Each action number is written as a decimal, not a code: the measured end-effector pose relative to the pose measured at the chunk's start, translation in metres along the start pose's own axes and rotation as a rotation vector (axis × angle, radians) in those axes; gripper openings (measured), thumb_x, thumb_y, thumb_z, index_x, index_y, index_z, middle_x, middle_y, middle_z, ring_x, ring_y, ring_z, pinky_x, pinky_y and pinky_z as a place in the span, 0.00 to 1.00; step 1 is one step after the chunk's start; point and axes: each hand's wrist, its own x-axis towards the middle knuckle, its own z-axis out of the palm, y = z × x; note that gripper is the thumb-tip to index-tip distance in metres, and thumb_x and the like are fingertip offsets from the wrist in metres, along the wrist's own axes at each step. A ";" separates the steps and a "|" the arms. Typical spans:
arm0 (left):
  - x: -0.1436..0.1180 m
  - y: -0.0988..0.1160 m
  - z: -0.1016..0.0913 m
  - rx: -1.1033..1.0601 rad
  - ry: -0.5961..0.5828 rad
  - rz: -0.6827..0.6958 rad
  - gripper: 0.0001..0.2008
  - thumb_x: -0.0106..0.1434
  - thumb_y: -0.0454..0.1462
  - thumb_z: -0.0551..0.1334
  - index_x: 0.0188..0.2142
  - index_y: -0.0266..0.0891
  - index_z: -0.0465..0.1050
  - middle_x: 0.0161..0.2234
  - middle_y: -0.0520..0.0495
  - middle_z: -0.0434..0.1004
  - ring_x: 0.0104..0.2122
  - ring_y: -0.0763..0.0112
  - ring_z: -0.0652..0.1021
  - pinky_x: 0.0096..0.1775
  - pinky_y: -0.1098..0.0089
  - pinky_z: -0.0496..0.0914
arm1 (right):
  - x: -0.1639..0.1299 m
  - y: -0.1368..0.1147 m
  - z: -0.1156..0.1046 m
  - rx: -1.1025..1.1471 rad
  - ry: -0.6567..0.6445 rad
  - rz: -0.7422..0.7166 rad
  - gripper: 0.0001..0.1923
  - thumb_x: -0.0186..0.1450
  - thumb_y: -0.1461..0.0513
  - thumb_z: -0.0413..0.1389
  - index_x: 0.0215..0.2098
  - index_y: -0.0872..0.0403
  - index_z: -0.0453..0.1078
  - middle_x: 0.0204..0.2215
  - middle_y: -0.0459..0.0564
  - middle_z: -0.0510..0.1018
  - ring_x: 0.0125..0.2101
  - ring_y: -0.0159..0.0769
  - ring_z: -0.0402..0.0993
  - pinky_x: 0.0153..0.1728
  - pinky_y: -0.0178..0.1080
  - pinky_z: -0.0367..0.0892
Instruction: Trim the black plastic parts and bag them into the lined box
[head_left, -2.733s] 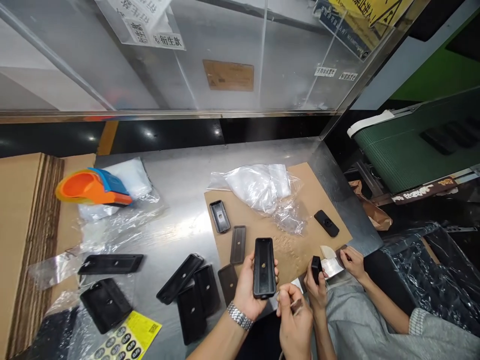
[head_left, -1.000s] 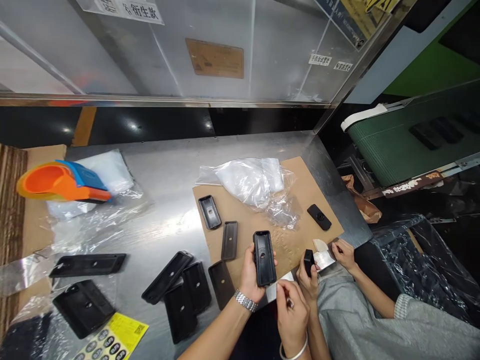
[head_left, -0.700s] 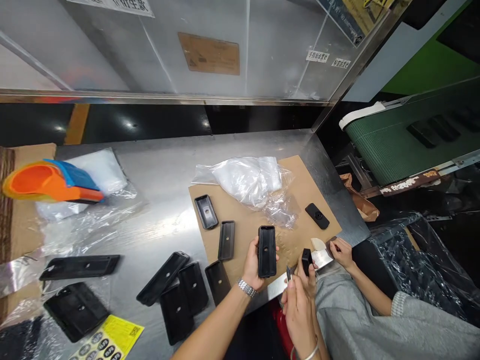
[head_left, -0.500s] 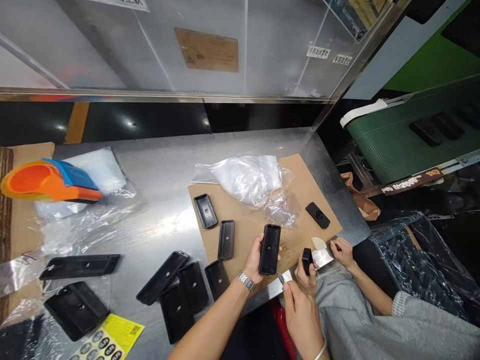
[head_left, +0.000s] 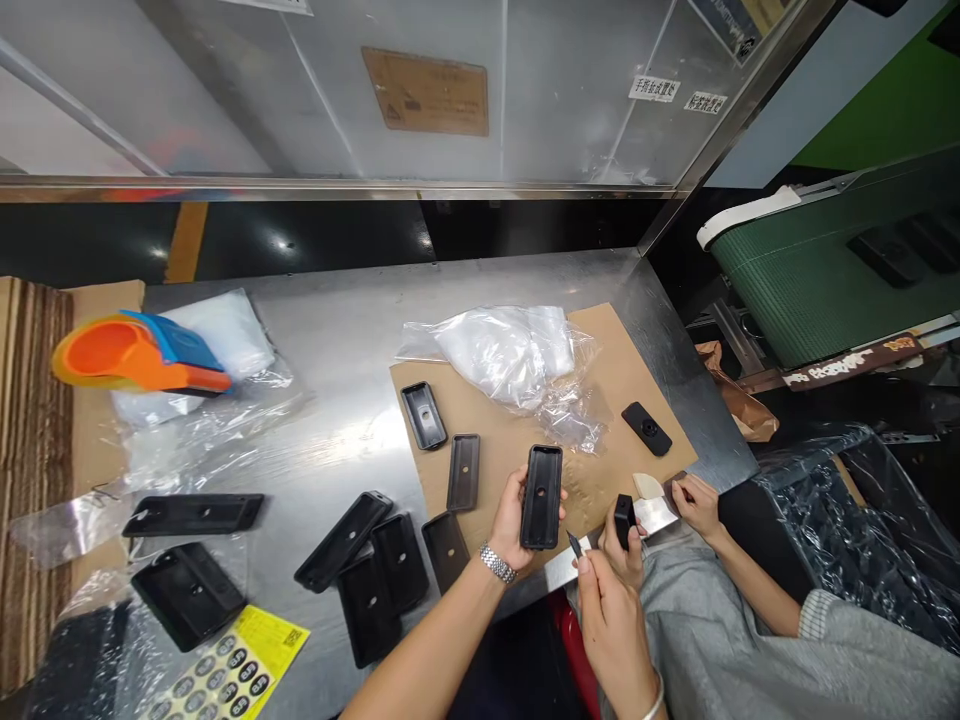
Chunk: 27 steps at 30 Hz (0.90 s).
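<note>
My left hand point(head_left: 510, 520) grips a black oblong plastic tray point(head_left: 541, 496) upright, hollow side toward me, over the near edge of a brown cardboard sheet point(head_left: 600, 350). My right hand point(head_left: 609, 620) pinches a small dark blade-like tool point(head_left: 574, 544) just below and right of the tray, apart from it. A co-worker's hand point(head_left: 626, 545) next to mine holds a small black part point(head_left: 623, 516); their other hand point(head_left: 697, 502) sits at the table's edge.
Several black trays point(head_left: 390, 570) lie on the steel table point(head_left: 352, 330), with two more point(head_left: 424, 414) on the cardboard by crumpled plastic bags point(head_left: 510, 360). An orange and blue tape dispenser point(head_left: 135, 352), a yellow sticker sheet point(head_left: 240, 670) and a green conveyor point(head_left: 825, 280) surround them.
My left hand has lifted the tray slightly farther from me and kept its hold. My right hand shifted right and lower with the small tool raised. The view drifted.
</note>
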 end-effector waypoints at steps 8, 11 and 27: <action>-0.031 0.015 0.019 -0.092 -0.058 0.104 0.22 0.58 0.47 0.49 0.43 0.34 0.67 0.24 0.45 0.73 0.19 0.71 0.73 0.23 0.72 0.67 | -0.008 -0.014 -0.007 0.067 0.025 -0.003 0.12 0.60 0.55 0.48 0.21 0.45 0.66 0.22 0.49 0.73 0.25 0.40 0.72 0.20 0.36 0.61; -0.038 0.019 0.024 -0.106 -0.039 0.125 0.22 0.58 0.47 0.49 0.43 0.34 0.67 0.24 0.45 0.73 0.19 0.71 0.73 0.23 0.72 0.67 | -0.007 -0.019 -0.009 0.011 0.043 -0.055 0.11 0.60 0.56 0.49 0.22 0.45 0.68 0.26 0.50 0.75 0.30 0.43 0.73 0.21 0.36 0.62; -0.048 0.023 0.020 -0.125 -0.013 0.181 0.18 0.59 0.47 0.49 0.34 0.34 0.67 0.25 0.44 0.74 0.20 0.70 0.74 0.23 0.73 0.67 | -0.021 -0.009 0.005 0.052 0.040 0.021 0.10 0.58 0.53 0.52 0.21 0.45 0.67 0.15 0.46 0.70 0.15 0.33 0.67 0.12 0.33 0.50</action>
